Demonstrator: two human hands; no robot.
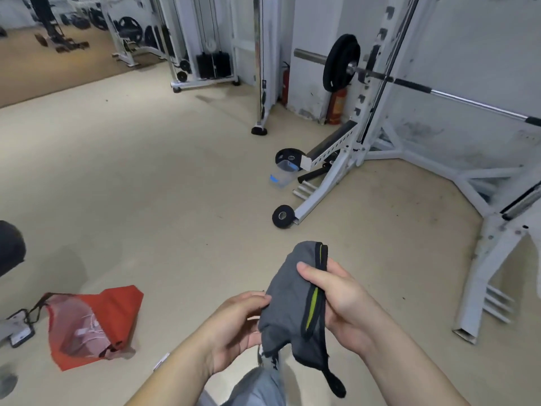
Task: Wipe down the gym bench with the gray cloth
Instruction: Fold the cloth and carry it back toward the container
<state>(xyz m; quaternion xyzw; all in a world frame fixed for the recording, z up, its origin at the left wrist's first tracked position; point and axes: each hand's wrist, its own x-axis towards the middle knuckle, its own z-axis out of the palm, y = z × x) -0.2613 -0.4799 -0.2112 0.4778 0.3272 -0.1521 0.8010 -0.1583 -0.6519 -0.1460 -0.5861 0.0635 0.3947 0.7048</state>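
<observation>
Gray cloth [288, 300] bunched up, held in front of the person between both hands, above the beige floor [152, 177]. Long axis runs roughly near-to-far in the head view, slight lean: top end rounded, pointing away from the camera toward the rack; lower end hangs down toward the person's leg. Black trim band with a yellow-green stripe runs along the cloth's right side, following the same axis; a black tab dangles off the bottom end.

Right hand [339, 297] closed on the cloth's right edge, thumb pressed across the front of the fabric, fingers wrapped behind the trim. Left hand [237, 320] pinches the cloth's left edge at mid-height, fingertips together on the fabric, palm turned inward. Both forearms bare, coming in from the bottom of the frame.

Gym bench: only a dark padded edge [10, 247] shows at the left border, can't tell if it's the bench. Cloth is well apart from it.

Red drawstring bag [96, 323] lies flat on the floor at lower left, mouth open, white cord inside. Phone-like object [22, 335] just beside it, partly cut off.

White power rack [363, 118] at right, barbell [439, 92] racked with a black plate [341, 63]. Clear plastic container [281, 175] on the floor by the rack's base. Fire extinguisher [336, 105] against the wall behind.
</observation>
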